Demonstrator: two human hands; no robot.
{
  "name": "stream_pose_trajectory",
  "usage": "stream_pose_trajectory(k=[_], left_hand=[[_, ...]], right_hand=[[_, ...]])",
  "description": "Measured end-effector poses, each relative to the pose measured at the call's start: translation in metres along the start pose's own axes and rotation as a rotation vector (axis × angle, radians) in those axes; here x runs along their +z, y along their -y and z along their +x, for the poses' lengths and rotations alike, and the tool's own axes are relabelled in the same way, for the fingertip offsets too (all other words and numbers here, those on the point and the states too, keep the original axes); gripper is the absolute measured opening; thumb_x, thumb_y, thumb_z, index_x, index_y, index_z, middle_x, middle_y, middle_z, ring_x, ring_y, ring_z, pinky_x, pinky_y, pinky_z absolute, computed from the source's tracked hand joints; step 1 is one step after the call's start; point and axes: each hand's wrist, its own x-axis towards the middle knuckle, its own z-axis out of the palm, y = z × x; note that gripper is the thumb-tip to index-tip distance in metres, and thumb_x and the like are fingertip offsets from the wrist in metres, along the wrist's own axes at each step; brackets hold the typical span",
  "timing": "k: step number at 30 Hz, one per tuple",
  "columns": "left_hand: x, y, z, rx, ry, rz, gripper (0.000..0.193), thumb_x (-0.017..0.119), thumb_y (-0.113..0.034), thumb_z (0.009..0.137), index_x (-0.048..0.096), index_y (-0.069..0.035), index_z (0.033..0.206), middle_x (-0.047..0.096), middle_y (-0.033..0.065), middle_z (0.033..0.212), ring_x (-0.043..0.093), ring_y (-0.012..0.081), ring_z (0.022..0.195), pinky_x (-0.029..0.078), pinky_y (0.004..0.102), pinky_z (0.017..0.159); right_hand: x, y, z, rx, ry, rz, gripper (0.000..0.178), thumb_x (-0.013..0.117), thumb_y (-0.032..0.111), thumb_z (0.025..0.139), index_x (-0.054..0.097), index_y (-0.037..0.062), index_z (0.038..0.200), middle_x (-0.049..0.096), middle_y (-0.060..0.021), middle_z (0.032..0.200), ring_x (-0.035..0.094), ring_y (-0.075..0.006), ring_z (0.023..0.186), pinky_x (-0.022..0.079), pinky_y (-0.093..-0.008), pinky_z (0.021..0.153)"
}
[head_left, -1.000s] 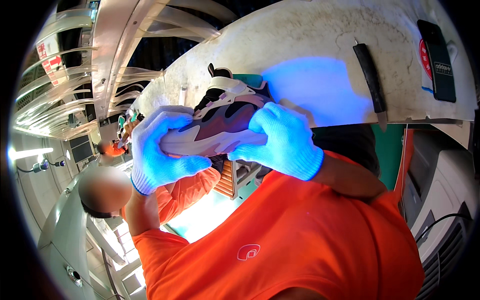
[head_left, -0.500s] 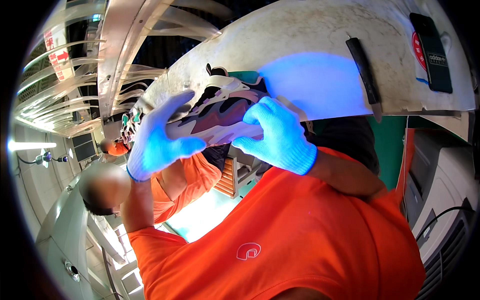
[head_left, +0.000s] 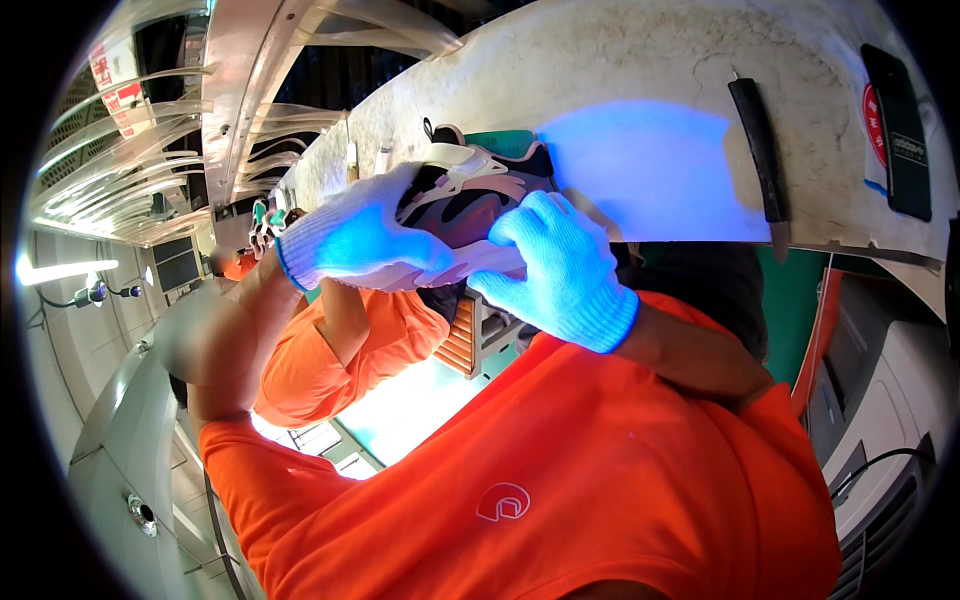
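Surroundings, far left: pale curved metal rails seen at the picture's left edge; a co-worker's orange sleeve shows below the hands, not involved w/ the shoe.

Left hand: white knit-gloved left hand, tinted blue by the light, is curled over the near end and upper of the shoe; fingers closed round it, thumb side underneath. Firm hold, prob. to steady that end.

Shoe: grey, maroon and white trainer is held up off the bench between both hands, just in front of the bench edge, at chest height. Prob. raised this way so it sits under the blue light and close to the eyes.

Shoe axis: long axis runs lower-left to upper-right in the picture; the end w/ black pull tab and dark collar points up-right toward the bench. Which end is the toe can't be told for sure, as the gloves cover it.

Right hand: white knit-gloved right hand is clamped on the pale sole edge, fingers bent over the top, pressing. Grip judged as pinching sole against upper.

Bench: long whitish worn workbench carries a blue light patch.

Bench, right: black-handled blade tool lies on it, well apart from the shoe; flat dark case farther right.
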Motion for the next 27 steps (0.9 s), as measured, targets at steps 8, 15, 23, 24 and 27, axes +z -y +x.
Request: stream_pose_trajectory(k=[8,15,23,24,27], left_hand=[[0.008,0.001,0.003,-0.023,-0.067,0.060,0.093,0.093,-0.040,0.071,0.060,0.005,0.144,0.076,0.0235,0.123,0.072,0.0285,0.110,0.057,0.0404,0.100],[0.016,0.003,0.004,-0.037,-0.063,-0.015,0.092,0.095,-0.046,0.070,0.063,0.006,0.140,0.077,0.0212,0.117,0.072,0.0268,0.103,0.058,0.0405,0.095],[0.006,-0.001,0.009,-0.028,-0.035,0.140,0.092,0.093,-0.048,0.074,0.061,0.007,0.141,0.078,0.0302,0.119,0.078,0.0398,0.107,0.061,0.0469,0.094],[0.004,-0.003,0.009,-0.025,-0.021,0.153,0.093,0.092,-0.048,0.074,0.061,0.008,0.141,0.078,0.0321,0.119,0.079,0.0437,0.108,0.061,0.0486,0.095],[-0.001,-0.002,0.011,0.037,-0.008,0.111,0.091,0.092,-0.048,0.073,0.062,0.007,0.139,0.078,0.0326,0.118,0.079,0.0448,0.108,0.061,0.0487,0.094]], right_hand=[[0.002,-0.003,0.001,-0.012,0.002,0.000,0.045,0.098,0.022,0.069,0.062,0.0100,0.095,0.058,-0.0115,0.096,0.065,-0.0337,0.088,0.056,-0.0466,0.069],[0.001,-0.002,0.001,-0.013,0.022,0.006,0.049,0.103,0.025,0.073,0.069,0.0108,0.105,0.061,-0.0100,0.099,0.066,-0.0322,0.089,0.054,-0.0463,0.071],[0.003,-0.010,0.003,-0.101,0.076,-0.049,0.043,0.100,0.029,0.077,0.070,0.0119,0.103,0.061,-0.0079,0.098,0.064,-0.0312,0.088,0.053,-0.0447,0.070],[0.003,-0.011,0.003,-0.122,0.078,-0.046,0.043,0.100,0.029,0.076,0.070,0.0120,0.103,0.061,-0.0077,0.098,0.064,-0.0311,0.088,0.053,-0.0448,0.070],[0.005,-0.012,0.005,-0.151,0.085,-0.034,0.042,0.100,0.028,0.076,0.070,0.0121,0.102,0.061,-0.0074,0.097,0.064,-0.0310,0.089,0.053,-0.0451,0.070]])
